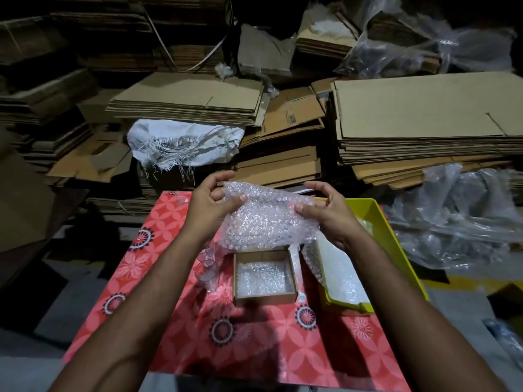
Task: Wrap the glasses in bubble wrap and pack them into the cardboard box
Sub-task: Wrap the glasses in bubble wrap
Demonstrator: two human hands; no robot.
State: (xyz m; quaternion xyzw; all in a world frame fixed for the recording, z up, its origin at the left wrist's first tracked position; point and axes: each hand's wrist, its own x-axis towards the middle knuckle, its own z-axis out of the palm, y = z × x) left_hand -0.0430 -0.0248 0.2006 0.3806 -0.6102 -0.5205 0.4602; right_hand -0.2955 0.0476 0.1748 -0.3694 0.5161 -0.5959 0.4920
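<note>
I hold a crumpled sheet of bubble wrap (263, 219) in the air above the table. My left hand (210, 200) pinches its left top edge and my right hand (325, 210) grips its right edge. Whether a glass lies inside the sheet cannot be told. Below it sits a small open cardboard box (264, 299) lined with bubble wrap. A clear empty glass (207, 274) stands upright just left of the box, apart from both hands. A second clear glass (208, 253) shows partly behind it.
The table carries a red flower-patterned cloth (254, 340). A yellow-green tray (396, 250) with more bubble wrap stands right of the box. Stacks of flat cardboard (424, 117), a white sack (184, 142) and loose plastic film (458, 216) crowd the space behind and to the right.
</note>
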